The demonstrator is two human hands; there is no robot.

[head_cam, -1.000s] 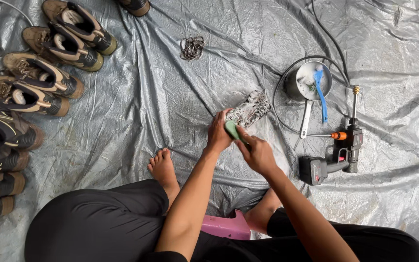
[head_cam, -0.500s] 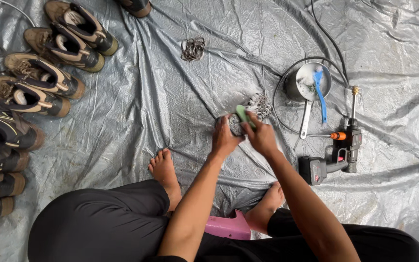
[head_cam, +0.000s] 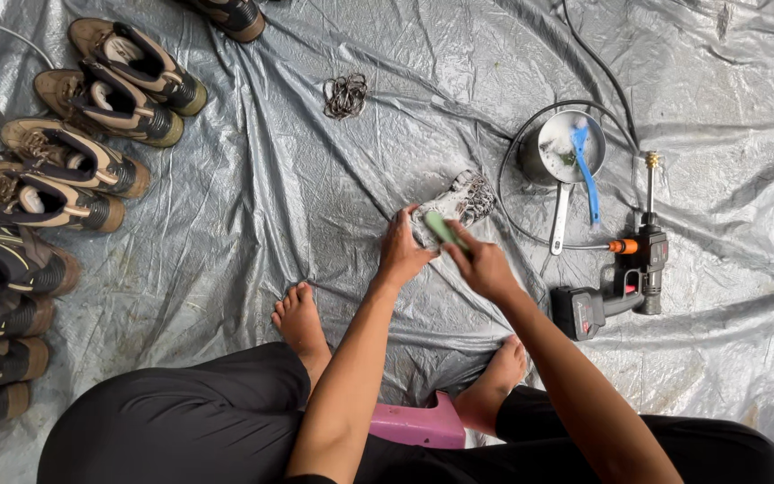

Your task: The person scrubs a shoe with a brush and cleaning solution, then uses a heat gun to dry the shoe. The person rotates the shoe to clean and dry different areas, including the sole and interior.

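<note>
Your left hand (head_cam: pixel 402 253) grips the near end of a soapy shoe (head_cam: pixel 452 204), hiding that part, and your right hand (head_cam: pixel 485 266), fingers closed, holds a green brush (head_cam: pixel 442 227) whose handle is buried in your grip. The shoe lies on a crinkled grey tarp (head_cam: pixel 297 179) spread over the floor, past your bare feet. Boots (head_cam: pixel 91 134) at the left run out of frame; a pot (head_cam: pixel 562 152) and spray gun (head_cam: pixel 624 278) sit right.

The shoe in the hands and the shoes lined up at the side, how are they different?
The shoe under the hands is covered in whitish foam; the row of shoes looks brown, black and dry. The left hand holds it while the right hand presses a green brush on it; nobody touches the row. All lie on the grey tarp.
</note>
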